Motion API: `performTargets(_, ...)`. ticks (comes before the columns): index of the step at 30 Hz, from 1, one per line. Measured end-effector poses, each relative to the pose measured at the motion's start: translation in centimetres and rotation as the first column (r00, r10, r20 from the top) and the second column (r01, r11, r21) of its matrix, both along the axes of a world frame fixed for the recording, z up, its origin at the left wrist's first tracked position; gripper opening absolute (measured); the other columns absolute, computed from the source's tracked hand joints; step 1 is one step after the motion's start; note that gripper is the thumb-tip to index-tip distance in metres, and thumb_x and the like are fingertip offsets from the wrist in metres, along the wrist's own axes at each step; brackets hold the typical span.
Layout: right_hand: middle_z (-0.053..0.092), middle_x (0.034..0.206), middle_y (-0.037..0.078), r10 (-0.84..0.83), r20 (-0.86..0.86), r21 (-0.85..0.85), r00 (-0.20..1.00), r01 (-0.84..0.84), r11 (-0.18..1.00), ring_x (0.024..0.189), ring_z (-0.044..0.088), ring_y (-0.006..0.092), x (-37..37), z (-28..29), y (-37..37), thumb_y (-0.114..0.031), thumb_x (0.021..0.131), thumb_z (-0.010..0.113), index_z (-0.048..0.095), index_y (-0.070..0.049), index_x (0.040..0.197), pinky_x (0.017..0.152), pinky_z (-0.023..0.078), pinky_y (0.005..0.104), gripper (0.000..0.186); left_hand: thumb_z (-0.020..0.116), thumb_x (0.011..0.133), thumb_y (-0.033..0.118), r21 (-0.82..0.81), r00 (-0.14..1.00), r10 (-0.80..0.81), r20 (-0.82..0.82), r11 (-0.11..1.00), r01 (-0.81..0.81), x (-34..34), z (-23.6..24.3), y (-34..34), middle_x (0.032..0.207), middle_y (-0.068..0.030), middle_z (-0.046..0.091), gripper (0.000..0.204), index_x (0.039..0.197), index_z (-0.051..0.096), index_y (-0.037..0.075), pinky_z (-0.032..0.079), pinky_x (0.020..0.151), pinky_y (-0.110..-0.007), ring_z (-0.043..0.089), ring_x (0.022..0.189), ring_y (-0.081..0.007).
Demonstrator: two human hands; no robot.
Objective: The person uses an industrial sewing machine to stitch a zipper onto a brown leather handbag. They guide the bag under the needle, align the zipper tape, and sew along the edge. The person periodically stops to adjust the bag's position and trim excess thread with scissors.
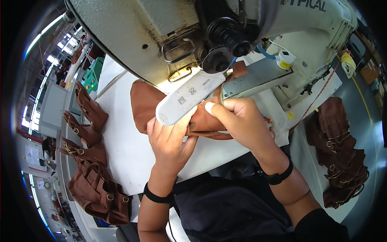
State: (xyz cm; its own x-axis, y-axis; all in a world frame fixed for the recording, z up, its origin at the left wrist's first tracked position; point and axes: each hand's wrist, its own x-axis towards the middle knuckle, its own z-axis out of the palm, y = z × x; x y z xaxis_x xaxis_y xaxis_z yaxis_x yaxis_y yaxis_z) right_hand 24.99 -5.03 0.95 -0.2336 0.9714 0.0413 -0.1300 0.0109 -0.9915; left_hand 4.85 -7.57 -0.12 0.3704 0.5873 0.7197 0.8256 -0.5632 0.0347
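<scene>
A brown leather bag lies under the head of a sewing machine. My left hand grips the bag's near side, its fingers partly covered by a long white plate-like part of the machine. On the right, my right hand closes on the bag's edge, the thumb pressed on the leather beside a brass-coloured zip. Loose thread crosses the leather between my hands. The needle area is hidden behind the white part.
Several brown bags stand along the left side of the white table. More dark brown bags are heaped at the right. Beyond my right hand is the machine's metal arm, with a small white bottle behind it.
</scene>
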Motion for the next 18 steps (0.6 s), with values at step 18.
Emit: performTargets(18,0.057,0.058,0.001,0.216,-0.378,-0.091,0.9,-0.269,0.959,0.044,0.042,0.0048,2.4,3.7,2.3,-0.012,0.099,0.054,0.063,-0.004,0.084,0.041,0.031,0.025,0.019,0.082,0.072,0.011,0.087,0.992,-0.009,-0.128,0.996,0.02,-1.2,0.1,0.1,0.115,0.0005,0.076,0.05,0.122,0.078,0.013,0.044,0.093,-0.038,0.066,0.108,-0.0233)
